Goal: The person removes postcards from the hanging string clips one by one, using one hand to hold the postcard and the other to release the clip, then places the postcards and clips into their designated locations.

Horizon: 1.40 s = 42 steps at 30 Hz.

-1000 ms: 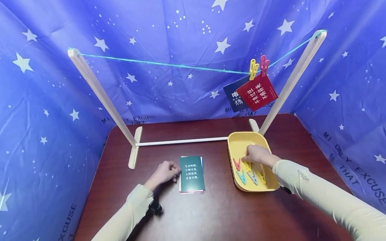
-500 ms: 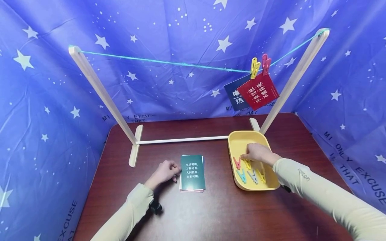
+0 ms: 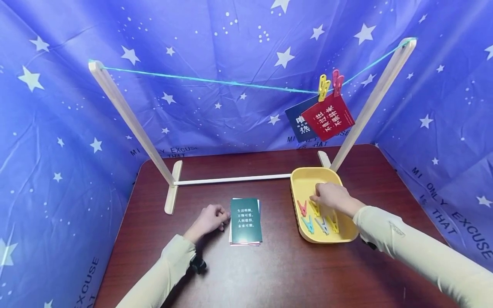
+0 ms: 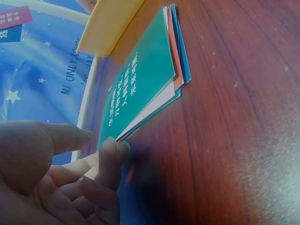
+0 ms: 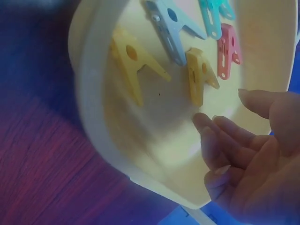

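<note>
My left hand (image 3: 209, 220) rests at the left edge of a stack of cards (image 3: 246, 222), the top one green with white writing. In the left wrist view its fingertips touch the stack's edge, while the thumb stays apart from them. My right hand (image 3: 333, 199) reaches into a yellow basket (image 3: 321, 171). Its thumb and fingers stand apart with nothing between them, close to a yellow clothespin (image 5: 199, 77). Around that lie a pink clothespin (image 5: 228, 51), a teal one, a grey-blue clothespin (image 5: 171, 30) and another yellow clothespin (image 5: 133, 61).
A wooden stand with a left post (image 3: 131, 122) and a right post (image 3: 373, 105) carries a teal string (image 3: 208, 80). A yellow and a pink clothespin hold a red card (image 3: 329, 117) and a navy card (image 3: 300, 124) there. A white rod (image 3: 231, 179) joins the stand's feet.
The right hand's fingers have shifted very slightly inside the basket, and its forearm has moved a little to the right. The left hand, the cards and the clothespins stay where they were.
</note>
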Available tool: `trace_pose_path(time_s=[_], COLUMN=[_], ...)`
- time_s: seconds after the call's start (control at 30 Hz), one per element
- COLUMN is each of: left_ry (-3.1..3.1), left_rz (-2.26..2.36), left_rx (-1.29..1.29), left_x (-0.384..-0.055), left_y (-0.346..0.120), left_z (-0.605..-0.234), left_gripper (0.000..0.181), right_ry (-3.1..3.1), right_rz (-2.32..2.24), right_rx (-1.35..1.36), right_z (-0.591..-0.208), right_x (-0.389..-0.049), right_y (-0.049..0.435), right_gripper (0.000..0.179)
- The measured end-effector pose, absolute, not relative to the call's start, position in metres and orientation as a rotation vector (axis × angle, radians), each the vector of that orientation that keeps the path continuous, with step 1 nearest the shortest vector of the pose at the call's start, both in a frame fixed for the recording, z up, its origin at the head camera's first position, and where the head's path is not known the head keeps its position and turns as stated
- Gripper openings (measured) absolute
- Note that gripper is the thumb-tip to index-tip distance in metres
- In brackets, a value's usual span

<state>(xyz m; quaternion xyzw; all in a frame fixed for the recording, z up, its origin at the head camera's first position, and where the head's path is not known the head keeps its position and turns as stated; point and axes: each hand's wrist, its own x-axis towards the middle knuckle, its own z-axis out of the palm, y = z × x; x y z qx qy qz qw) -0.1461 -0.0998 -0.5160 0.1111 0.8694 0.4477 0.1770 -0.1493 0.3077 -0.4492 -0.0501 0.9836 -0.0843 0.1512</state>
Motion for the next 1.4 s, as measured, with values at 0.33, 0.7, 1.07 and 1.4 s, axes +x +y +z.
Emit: trace_pose_path(time_s=[0.33,0.7,1.07,1.4], left_ry=[2.571,2.745,2.739,2.662], left_rz=[1.356,1.438,1.665,1.814], left_rx=[0.316,0.424,0.51,0.561], left_x=[-0.15,-0.153,-0.166,-0.177], left_y=[-0.091,-0.075,-0.048,-0.015], left_z=[-0.508,-0.488,-0.456,-0.432], left_gripper=[0.009,0.008,0.015,0.018], right_ry=[2.971,3.084,3.147,3.171], right_rz=[-0.274,-0.268,-0.184,-0.152], right_rx=[-0.394,-0.925,-1.222,-1.221], right_z=[-0.43,-0.388,-0.313,-0.237], right_x=[-0.141,-0.142,-0.151,-0.168], right_y=[0.306,0.307,0.302,0.29], right_gripper=[0.019,0.012,0.016,0.019])
